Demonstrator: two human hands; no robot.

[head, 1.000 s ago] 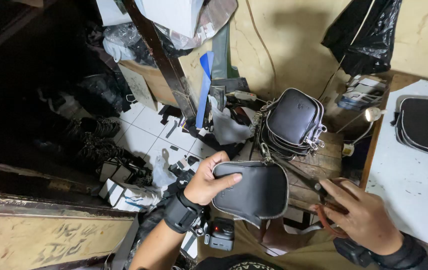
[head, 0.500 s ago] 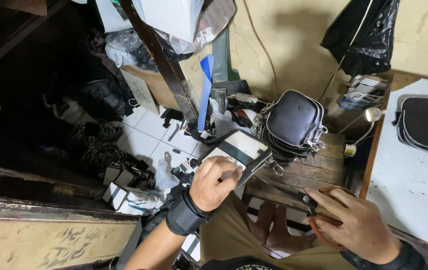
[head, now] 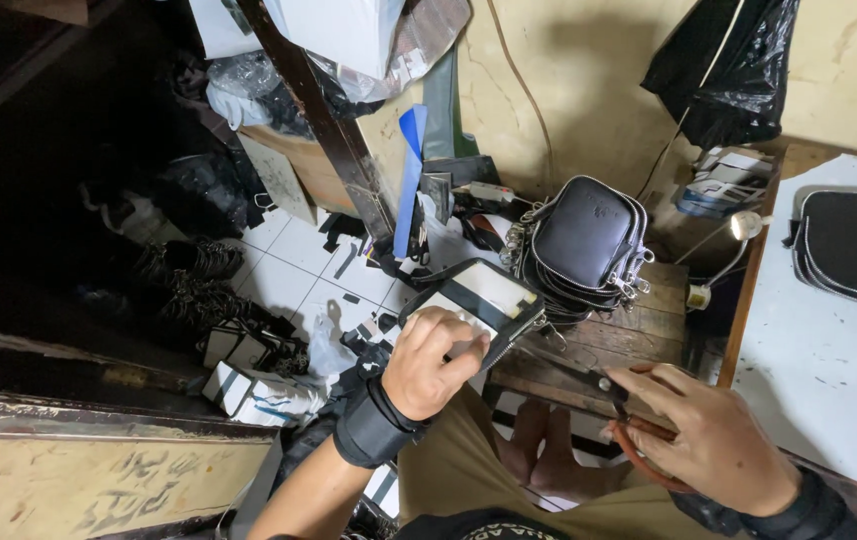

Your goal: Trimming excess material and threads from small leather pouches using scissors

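Flipped since a second ago: the pouch, pale lining now turned up. One pouch was gripped by the left hand, its long axis angled up-right toward the stack of black bags on the wooden bench. One red-handled tool was pinched by the right hand.

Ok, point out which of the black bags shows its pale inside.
The flat black pouch under the left hand: its pale lining faces up. The stacked zip bags and the one on the white table show only black outsides.
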